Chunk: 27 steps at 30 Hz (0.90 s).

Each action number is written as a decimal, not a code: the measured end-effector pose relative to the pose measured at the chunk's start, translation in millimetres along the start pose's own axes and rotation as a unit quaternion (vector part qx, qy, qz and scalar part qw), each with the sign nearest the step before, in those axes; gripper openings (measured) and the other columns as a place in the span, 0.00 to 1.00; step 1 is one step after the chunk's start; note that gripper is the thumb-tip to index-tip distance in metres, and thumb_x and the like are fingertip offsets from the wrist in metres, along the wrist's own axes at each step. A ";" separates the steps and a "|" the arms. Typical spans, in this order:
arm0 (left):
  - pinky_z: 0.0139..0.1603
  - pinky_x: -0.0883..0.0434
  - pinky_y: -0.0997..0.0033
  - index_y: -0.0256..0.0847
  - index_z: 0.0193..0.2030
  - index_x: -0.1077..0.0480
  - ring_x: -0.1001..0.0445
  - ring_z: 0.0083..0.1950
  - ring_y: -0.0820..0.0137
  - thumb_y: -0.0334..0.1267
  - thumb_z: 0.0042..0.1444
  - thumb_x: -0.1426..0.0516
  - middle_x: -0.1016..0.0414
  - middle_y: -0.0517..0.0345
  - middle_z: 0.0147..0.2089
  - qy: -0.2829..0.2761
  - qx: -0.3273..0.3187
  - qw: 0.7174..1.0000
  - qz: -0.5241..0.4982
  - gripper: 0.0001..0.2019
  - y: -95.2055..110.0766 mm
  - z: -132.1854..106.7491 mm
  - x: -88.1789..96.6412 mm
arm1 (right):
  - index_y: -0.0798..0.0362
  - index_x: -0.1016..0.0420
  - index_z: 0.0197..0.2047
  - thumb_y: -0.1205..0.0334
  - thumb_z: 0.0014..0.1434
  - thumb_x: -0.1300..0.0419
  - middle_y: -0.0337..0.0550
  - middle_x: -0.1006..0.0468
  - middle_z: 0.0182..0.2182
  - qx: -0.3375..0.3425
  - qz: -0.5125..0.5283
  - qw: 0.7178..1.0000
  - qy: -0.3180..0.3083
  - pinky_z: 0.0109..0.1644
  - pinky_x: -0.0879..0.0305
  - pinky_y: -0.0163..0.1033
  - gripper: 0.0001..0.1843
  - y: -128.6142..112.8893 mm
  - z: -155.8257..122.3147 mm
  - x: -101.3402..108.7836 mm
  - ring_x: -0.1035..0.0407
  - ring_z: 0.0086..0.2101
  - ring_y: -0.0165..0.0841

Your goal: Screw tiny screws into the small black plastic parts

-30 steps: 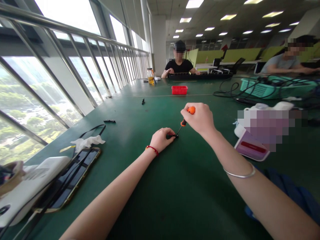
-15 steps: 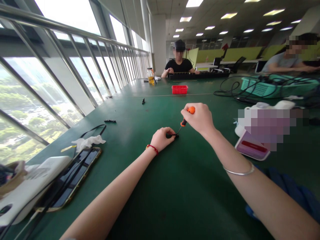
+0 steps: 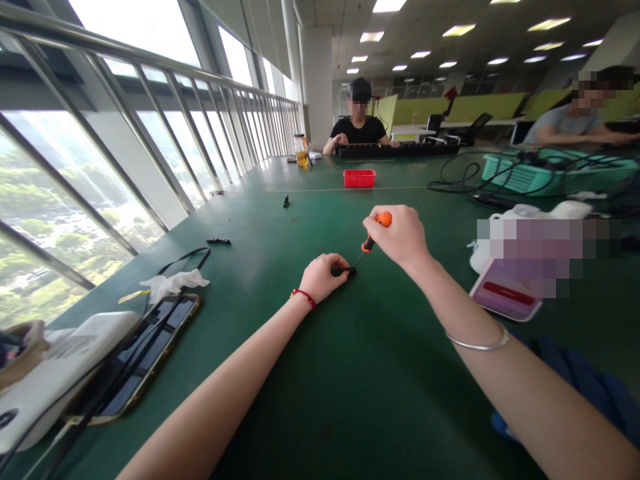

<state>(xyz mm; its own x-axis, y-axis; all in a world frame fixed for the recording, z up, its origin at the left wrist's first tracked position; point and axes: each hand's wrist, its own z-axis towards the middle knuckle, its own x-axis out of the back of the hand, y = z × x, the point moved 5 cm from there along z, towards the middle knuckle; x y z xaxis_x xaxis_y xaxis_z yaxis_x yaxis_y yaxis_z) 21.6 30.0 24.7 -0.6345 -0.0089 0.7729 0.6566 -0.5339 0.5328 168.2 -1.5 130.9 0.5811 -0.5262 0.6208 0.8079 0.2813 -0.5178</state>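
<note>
In the middle of the green table, my left hand [image 3: 324, 277] is closed on a small black part [image 3: 352, 271], pinning it against the tabletop; the fingers cover much of it. My right hand [image 3: 400, 233] grips a screwdriver [image 3: 367, 245] with an orange and black handle. The screwdriver leans, and its thin metal shaft runs down to the black part by my left fingertips. Whether the tip sits in a screw is too small to tell. Two other small black pieces lie apart on the table, one black piece [image 3: 219, 241] to the left and another black piece [image 3: 286, 201] farther off.
A red bin [image 3: 359, 179] stands ahead. To the left lie a phone [image 3: 150, 360], cables, a crumpled tissue [image 3: 173, 285] and a white device [image 3: 65, 380]. A teal basket [image 3: 555, 175] with cables is at right. A person [image 3: 359, 127] sits across the table.
Both hands keep their places and their holds on the black part and the screwdriver. Only a very slight shift of the camera view shows.
</note>
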 end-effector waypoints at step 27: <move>0.44 0.28 0.71 0.37 0.33 0.27 0.25 0.38 0.70 0.32 0.48 0.43 0.22 0.57 0.35 0.006 -0.014 0.997 -0.081 0.05 -3.7 3.0 -0.8 | 0.44 0.25 0.37 0.54 0.50 0.40 0.38 0.35 0.36 0.114 -0.090 0.946 -0.288 0.31 0.45 0.33 0.10 37.4 -22.1 -66.5 0.35 0.33 0.29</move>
<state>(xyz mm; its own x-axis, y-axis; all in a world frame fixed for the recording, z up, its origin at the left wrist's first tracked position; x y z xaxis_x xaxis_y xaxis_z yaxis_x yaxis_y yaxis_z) 21.0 34.5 23.1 -0.7364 0.0687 0.6731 0.5336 -0.5526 0.6402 157.7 26.2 57.2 0.3361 -0.0746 0.9389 0.8609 0.4285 -0.2742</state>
